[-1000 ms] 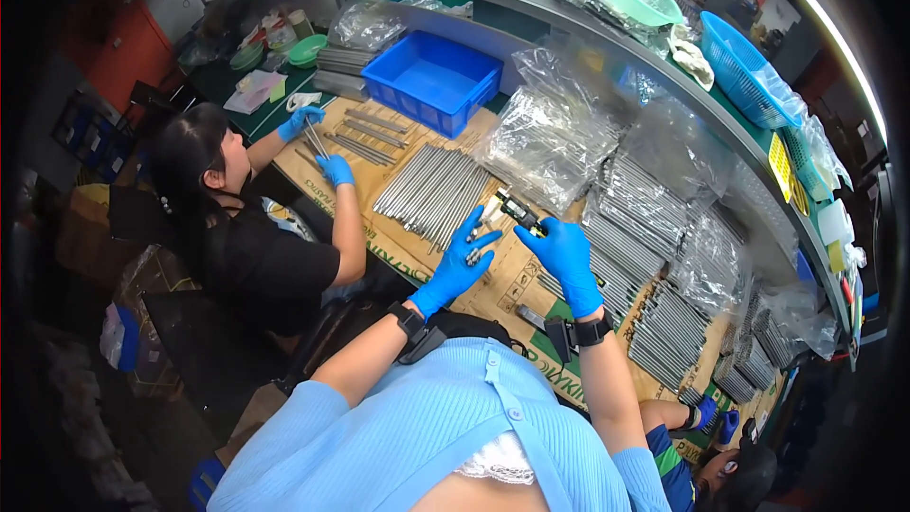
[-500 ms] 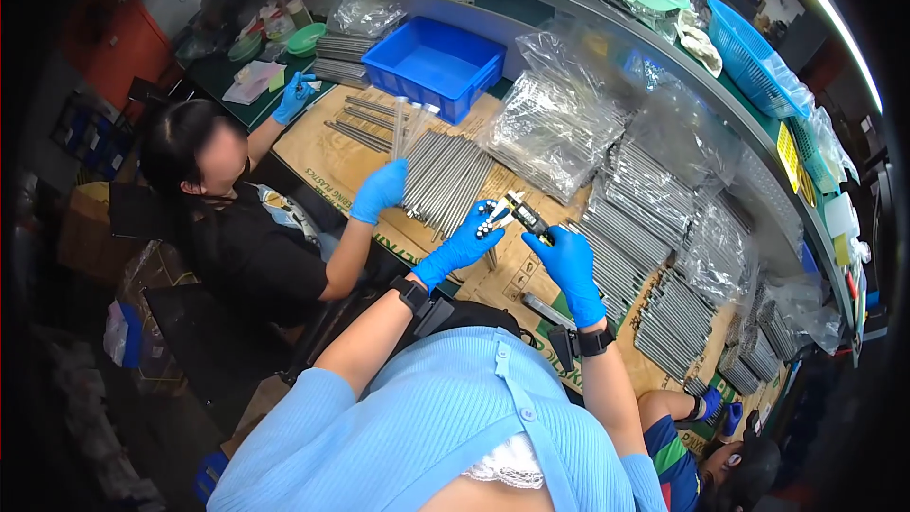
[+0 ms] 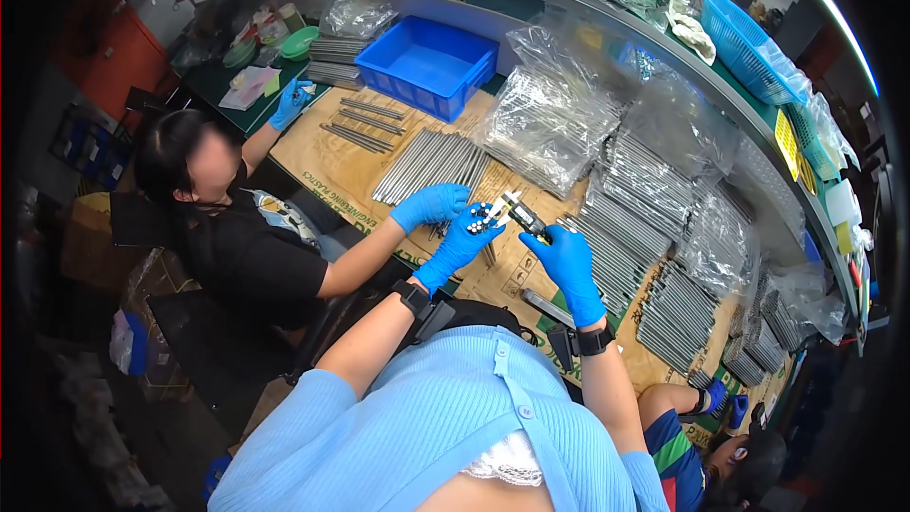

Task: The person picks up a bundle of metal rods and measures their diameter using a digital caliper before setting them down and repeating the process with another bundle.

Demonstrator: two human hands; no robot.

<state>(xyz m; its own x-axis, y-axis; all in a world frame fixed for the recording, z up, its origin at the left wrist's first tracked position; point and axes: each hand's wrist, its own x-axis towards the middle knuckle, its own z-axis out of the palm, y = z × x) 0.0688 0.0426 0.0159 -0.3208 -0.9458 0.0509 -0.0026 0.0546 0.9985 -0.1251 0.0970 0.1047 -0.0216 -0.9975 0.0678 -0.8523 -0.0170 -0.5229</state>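
My left hand (image 3: 457, 245), in a blue glove, is closed around a bundle of thin metal rods (image 3: 482, 217), their bright ends pointing up. My right hand (image 3: 569, 270), also gloved in blue, grips a digital caliper (image 3: 526, 219) with a dark display body. The caliper's jaws are beside the rod ends; whether they touch a rod is too small to tell. Just left of my left hand is a co-worker's gloved hand (image 3: 431, 207), close to a row of silver rods (image 3: 431, 166) on the cardboard-covered bench (image 3: 327, 166).
A blue bin (image 3: 427, 62) stands at the back. Bagged rods (image 3: 550, 128) and stacks of bare rods (image 3: 678, 318) cover the right side. Overhead runs a shelf with baskets (image 3: 749, 43). One co-worker (image 3: 227, 209) sits at left, another (image 3: 697, 446) at lower right.
The left co-worker's near hand has come down and right toward my left hand; the thin rods it held upright no longer show there. My hands keep nearly the same place.
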